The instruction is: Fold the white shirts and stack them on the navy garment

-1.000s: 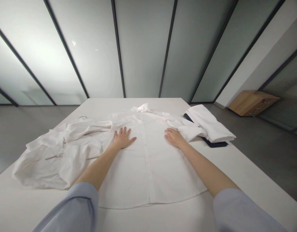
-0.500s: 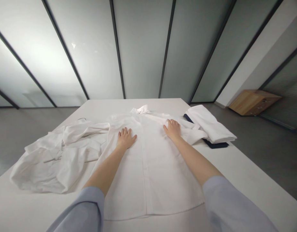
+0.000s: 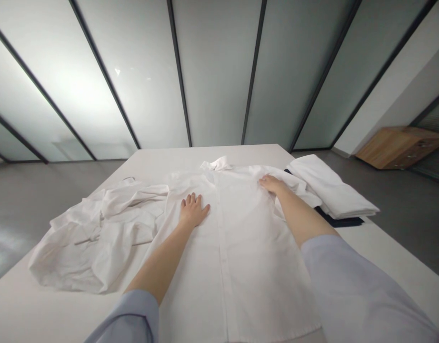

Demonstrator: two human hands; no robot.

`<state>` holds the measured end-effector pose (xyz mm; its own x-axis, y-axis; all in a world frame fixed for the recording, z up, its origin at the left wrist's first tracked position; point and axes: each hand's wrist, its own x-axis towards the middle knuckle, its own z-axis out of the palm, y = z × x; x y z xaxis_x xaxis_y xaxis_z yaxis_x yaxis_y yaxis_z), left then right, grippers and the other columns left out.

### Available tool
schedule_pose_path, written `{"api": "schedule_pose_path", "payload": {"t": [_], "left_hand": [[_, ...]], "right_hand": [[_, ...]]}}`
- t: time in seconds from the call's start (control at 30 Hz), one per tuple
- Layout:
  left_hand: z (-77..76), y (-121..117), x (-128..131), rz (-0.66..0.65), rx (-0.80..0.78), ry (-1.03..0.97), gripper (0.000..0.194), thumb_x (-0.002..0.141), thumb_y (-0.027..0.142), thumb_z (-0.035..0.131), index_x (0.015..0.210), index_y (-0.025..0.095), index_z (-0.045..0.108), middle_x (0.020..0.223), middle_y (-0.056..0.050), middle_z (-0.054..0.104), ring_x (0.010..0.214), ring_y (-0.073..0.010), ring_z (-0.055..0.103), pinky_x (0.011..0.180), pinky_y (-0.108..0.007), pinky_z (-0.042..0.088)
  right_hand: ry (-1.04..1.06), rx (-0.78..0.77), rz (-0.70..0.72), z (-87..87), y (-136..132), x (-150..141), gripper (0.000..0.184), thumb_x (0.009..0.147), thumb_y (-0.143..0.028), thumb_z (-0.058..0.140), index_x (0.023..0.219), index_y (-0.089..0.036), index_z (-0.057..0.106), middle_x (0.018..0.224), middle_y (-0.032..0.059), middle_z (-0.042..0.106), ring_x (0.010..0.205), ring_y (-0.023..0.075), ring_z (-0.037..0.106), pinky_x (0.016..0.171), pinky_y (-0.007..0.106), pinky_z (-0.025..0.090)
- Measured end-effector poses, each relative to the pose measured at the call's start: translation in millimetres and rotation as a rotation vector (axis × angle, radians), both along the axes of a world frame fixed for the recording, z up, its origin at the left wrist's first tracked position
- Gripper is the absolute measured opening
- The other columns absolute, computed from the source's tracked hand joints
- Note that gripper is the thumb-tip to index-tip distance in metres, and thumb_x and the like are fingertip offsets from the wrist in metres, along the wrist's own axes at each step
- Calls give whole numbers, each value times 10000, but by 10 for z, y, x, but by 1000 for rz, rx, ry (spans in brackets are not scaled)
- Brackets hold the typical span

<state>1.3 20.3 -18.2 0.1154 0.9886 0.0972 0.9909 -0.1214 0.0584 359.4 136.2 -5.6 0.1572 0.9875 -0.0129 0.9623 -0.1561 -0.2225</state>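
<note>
A white button-front shirt point(image 3: 237, 238) lies spread on the table, its collar point(image 3: 219, 164) at the far end. My left hand point(image 3: 193, 209) rests flat on the shirt's left half, fingers spread, holding nothing. Up by the right shoulder, my right hand point(image 3: 272, 184) is turned sideways with its fingers drawn together on the cloth. Its fingertips are partly hidden, but they appear to grip the fabric. The right sleeve point(image 3: 307, 195) lies bunched beyond my right forearm.
Crumpled white cloth point(image 3: 112, 233) is heaped to the left on the white table point(image 3: 376, 247). At the right edge, a folded white garment point(image 3: 330, 188) lies on dark folded cloth point(image 3: 348, 222). A wooden cabinet point(image 3: 391, 147) stands on the floor beyond, near frosted glass panels point(image 3: 215, 71).
My right hand has shifted right towards the shirt's shoulder, and its spread fingers have come together. The left hand stays on the same part of the shirt. The view has turned slightly left.
</note>
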Motion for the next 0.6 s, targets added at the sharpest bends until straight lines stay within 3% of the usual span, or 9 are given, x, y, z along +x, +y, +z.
{"api": "schedule_pose_path", "payload": {"t": [0.13, 0.3, 0.4, 0.6], "left_hand": [[28, -10, 21, 14, -19, -19, 641, 908, 551, 346, 1422, 173, 403, 1528, -174, 322, 1409, -337, 268, 1112, -496, 211], [28, 26, 25, -14, -58, -19, 695, 907, 579, 316, 1487, 195, 312, 1568, -155, 235, 1437, -353, 190, 1116, -560, 177], [11, 76, 17, -46, -89, -15, 731, 907, 605, 275, 1511, 193, 266, 1585, -146, 176, 1443, -362, 159, 1102, -616, 160], [-25, 115, 17, -31, -115, 15, 753, 904, 633, 221, 1519, 199, 249, 1587, -132, 176, 1444, -357, 159, 1096, -644, 148]], "right_hand": [[-151, 31, 45, -25, -137, -5, 490, 917, -380, 423, 1338, -144, 509, 1445, 188, 425, 1313, 323, 390, 1023, 481, 324], [-246, 181, 163, 87, -525, -354, 469, 915, -367, 440, 1323, -153, 526, 1430, 172, 440, 1315, 301, 383, 1062, 424, 291], [-207, 132, 247, 68, -824, -650, 531, 926, -467, 416, 1369, -183, 492, 1467, 154, 409, 1340, 301, 364, 1082, 420, 273], [-130, -51, 259, -110, -1207, -1029, 700, 943, -598, 277, 1503, -178, 287, 1579, 172, 167, 1438, 351, 151, 1114, 525, 171]]}}
